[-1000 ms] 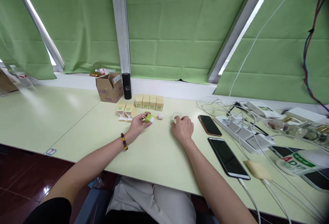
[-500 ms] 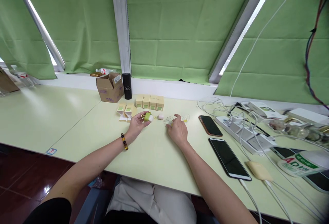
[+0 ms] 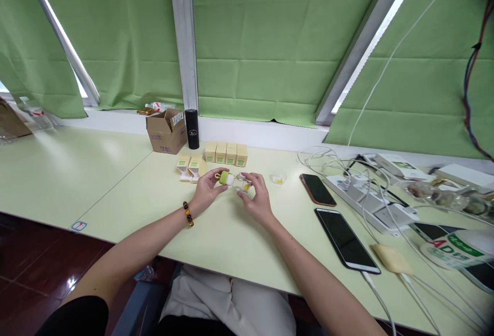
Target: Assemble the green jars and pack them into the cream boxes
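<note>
Indoors, pale table [image 3: 231, 235] below green blinds [image 3: 262, 42]; left grip [image 3: 207, 190] holding green-white trinket [image 3: 225, 178], right grip [image 3: 258, 200] holding clear container [image 3: 241, 182].

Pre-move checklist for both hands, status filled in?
1. Green-and-white item gripped by left hand: ok, between thumb and fingers.
2. Clear plastic piece gripped by right hand: ok, between thumb and fingers.
3. Gap between the two held things: cannot tell, they sit too close in this view.
4. Contents of the held clear plastic piece: cannot tell, only a yellow patch shows.
5. Second clear piece free of both hands: ok, rests on the table.
6. Right hand clear of the orange-edged phone: ok.
</note>
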The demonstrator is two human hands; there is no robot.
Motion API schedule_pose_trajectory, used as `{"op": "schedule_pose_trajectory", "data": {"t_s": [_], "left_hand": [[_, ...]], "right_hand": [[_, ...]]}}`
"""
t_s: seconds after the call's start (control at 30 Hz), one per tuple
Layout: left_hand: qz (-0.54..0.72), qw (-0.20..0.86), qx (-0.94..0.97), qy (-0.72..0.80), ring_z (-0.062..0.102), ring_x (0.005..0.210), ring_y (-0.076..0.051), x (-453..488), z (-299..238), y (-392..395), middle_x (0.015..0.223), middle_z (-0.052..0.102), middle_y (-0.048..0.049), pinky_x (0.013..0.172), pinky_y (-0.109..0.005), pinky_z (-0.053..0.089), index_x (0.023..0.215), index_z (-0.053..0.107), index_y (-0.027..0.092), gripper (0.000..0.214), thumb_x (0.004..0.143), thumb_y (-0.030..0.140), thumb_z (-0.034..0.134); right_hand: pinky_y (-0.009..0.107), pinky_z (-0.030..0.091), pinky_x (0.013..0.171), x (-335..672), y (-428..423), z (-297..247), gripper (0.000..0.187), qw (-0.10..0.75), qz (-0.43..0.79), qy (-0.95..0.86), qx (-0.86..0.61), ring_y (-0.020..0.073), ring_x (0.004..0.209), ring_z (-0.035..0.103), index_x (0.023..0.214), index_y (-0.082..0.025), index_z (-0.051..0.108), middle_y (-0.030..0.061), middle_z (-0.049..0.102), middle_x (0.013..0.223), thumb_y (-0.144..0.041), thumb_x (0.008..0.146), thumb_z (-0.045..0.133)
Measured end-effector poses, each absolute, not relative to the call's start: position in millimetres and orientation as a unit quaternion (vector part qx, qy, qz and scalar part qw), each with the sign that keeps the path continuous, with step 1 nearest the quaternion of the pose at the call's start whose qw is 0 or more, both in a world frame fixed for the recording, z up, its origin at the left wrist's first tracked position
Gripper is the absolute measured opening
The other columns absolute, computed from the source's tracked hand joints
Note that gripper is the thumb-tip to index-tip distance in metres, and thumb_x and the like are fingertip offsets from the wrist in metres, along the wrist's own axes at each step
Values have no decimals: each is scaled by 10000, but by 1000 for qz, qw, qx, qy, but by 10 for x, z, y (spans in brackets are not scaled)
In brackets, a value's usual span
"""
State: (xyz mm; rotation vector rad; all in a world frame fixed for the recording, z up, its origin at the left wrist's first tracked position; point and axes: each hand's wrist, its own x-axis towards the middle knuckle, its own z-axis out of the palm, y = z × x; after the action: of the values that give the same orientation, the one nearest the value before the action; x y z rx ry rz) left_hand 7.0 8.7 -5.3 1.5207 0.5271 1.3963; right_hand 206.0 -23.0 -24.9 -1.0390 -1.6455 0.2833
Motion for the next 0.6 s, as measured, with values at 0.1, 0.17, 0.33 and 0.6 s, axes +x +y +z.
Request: {"op": "schedule_pose_trajectory", "data": {"t_s": [0.1,0.17,0.33,0.6], "left_hand": [[567,472,639,218,625,1178,-253,69,-73,77,1320,673,-127,1040,-405,480,1226,690,188,516,749,253,875],[562,460,649,226,615,1191,-256,66,-85,76,1322,675,-126,1058,-416,465,1223,697,191,517,742,243,878],[550,420,679,245,595,1242,-273,57,-79,58,1280,696,-117,1110,-438,424,1213,713,199,509,737,251,886],[515,376,726,257,617,1214,-281,4,-64,79,1240,717,-108,1089,-445,461,1205,736,222,524,720,314,911]], "right_hand": [[449,569,903,1985,-285,-241,521,552,108,-711,-421,273,1139,586,1336,-277,561,98,555,1229,-216,835,691],[441,578,874,1965,-294,-252,488,555,93,-714,-416,280,1145,587,1329,-274,563,106,558,1232,-243,861,696],[458,573,927,1959,-293,-274,460,552,73,-729,-399,282,1169,590,1341,-279,567,108,558,1242,-258,899,691],[461,571,954,1974,-319,-242,471,551,66,-744,-372,283,1183,592,1344,-278,580,110,570,1243,-226,892,698]]}}
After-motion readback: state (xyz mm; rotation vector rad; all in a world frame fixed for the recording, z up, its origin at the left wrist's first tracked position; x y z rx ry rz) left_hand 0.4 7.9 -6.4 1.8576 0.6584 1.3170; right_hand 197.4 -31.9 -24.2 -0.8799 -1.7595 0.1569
